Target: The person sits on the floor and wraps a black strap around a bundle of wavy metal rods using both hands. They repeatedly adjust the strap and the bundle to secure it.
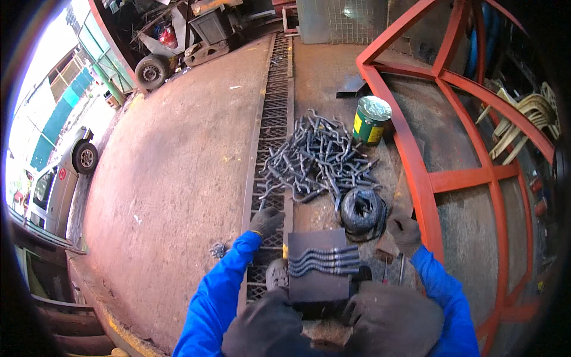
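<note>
My left hand (267,221), in a dark glove, is closed over the floor grating, with a short metal rod (262,204) sticking up from its fingers. My right hand (404,233), also gloved, is curled beside a black wrapped coil (361,213); what it holds, if anything, is hidden. A tan block, perhaps a brush (388,245), shows just under that hand. Several bent metal rods (324,260) lie side by side on a dark metal plate (316,239) before my knees. Ahead is a large heap of similar bent rods (318,154).
A green and yellow can (372,120) stands beside the heap. Red steel framing (428,202) rises along the right, with stacked plastic chairs (529,119) beyond. The metal grating (270,101) runs away along the concrete floor (172,149). Slim tools (401,269) lie near my right knee. A vehicle (53,184) stands far left.
</note>
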The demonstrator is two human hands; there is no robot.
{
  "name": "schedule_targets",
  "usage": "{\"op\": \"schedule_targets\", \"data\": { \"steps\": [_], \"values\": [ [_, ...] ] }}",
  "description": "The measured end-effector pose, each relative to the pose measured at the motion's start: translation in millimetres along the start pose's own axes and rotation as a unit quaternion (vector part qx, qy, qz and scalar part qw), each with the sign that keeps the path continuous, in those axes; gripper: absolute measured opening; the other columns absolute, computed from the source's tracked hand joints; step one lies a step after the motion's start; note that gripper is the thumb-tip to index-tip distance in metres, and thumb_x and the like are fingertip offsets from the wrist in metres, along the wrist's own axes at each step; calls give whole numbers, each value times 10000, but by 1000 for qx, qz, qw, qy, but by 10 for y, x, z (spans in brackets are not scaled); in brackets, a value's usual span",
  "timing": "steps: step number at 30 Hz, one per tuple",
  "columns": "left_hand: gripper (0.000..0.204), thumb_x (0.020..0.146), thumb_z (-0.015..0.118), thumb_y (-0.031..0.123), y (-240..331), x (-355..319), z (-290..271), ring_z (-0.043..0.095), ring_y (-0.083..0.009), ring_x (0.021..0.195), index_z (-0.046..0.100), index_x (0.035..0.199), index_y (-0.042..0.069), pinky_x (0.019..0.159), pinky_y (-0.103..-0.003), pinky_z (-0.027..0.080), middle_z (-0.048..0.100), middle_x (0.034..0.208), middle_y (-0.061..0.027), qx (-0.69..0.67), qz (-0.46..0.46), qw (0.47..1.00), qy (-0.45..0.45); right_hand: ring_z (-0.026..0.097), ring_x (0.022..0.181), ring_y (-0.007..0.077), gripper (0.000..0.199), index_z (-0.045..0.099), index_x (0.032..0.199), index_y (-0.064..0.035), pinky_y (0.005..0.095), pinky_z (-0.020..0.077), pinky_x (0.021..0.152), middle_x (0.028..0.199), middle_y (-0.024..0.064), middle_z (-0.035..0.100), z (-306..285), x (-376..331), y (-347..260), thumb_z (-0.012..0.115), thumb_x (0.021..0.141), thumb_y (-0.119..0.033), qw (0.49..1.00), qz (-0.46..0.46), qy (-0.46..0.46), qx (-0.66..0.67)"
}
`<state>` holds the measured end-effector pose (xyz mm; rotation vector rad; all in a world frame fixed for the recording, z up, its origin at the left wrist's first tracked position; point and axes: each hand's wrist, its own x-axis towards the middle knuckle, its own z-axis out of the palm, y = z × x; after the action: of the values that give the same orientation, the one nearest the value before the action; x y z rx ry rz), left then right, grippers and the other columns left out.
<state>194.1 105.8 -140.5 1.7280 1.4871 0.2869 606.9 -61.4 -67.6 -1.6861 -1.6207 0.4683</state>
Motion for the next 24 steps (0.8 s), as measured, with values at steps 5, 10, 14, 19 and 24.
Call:
{"op": "schedule_targets", "data": {
  "steps": [5, 10, 14, 19, 24],
  "values": [
    [372, 940, 644, 371, 134, 217, 465, 605, -135, 740, 678, 993, 4, 679, -305, 499, 658, 819, -53, -176, -36, 984, -14, 679, 853, 375, 210, 638, 969, -58, 470, 537, 741, 917, 186, 678, 828, 1143, -198, 626, 892, -254, 977, -127, -121, -123],
    [270, 946, 663, 291, 29, -9, 459, 568, -77, 734, 690, 1041, 40, 648, -244, 479, 639, 833, 1, -364, -96, 925, 60, 679, 919, 360, 254, 644, 1061, -73, 465, 546, 759, 1022, 175, 656, 1996, 1709, 119, 630, 854, -220, 904, -102, -241, -338],
    [263, 958, 638, 240, 2, -221, 343, 573, -97, 753, 674, 1062, 1, 673, -256, 487, 650, 868, -30, -310, -66, 945, 87, 683, 997, 344, 226, 671, 1048, -57, 471, 555, 788, 1086, 161, 665, 2485, 1774, 309, 589, 866, -164, 876, -40, -271, -398],
    [266, 966, 638, 257, 251, -280, 199, 584, -92, 781, 666, 1046, 5, 680, -263, 500, 646, 887, -24, -287, -41, 952, 99, 670, 1011, 260, 229, 731, 1041, -127, 455, 504, 721, 1061, 63, 699, 2643, 1885, 305, 558, 905, -193, 810, -14, -275, -517],
    [253, 923, 673, 206, 507, -314, 4, 619, -164, 819, 673, 1089, 15, 717, -292, 508, 668, 942, -90, -138, 105, 975, 136, 639, 897, 274, 189, 700, 930, -106, 444, 466, 712, 952, 90, 657, 1849, 1990, -131, 571, 860, -224, 790, -313, -167, -500]
  ]
}}
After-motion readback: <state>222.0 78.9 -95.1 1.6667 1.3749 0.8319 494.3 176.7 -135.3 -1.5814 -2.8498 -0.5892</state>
